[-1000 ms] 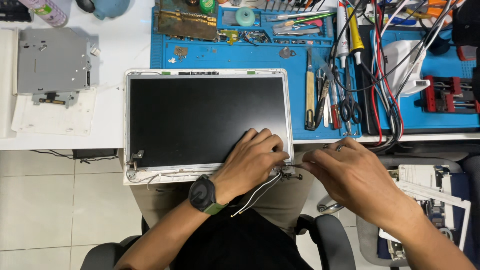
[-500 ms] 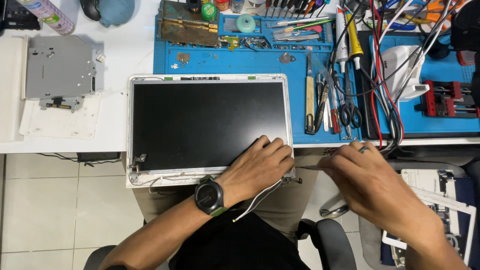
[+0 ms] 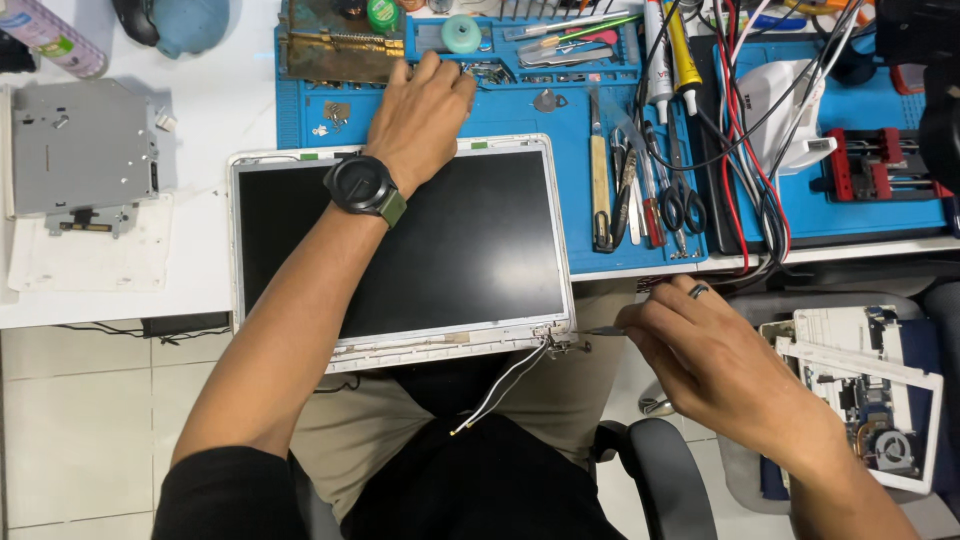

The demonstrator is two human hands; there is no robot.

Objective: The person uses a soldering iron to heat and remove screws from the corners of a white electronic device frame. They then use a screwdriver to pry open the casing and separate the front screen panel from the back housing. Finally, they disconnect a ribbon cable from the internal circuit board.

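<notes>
On the blue mat beyond the laptop screen panel, the left hand is reaching among small parts, fingers spread and grasping nothing I can make out. The right hand is pinching a thin tool at the panel's right hinge corner. Best done keeping the tip steady, clear of the loose white cables

Left hand on mat; right hand by laptop screen.
</notes>
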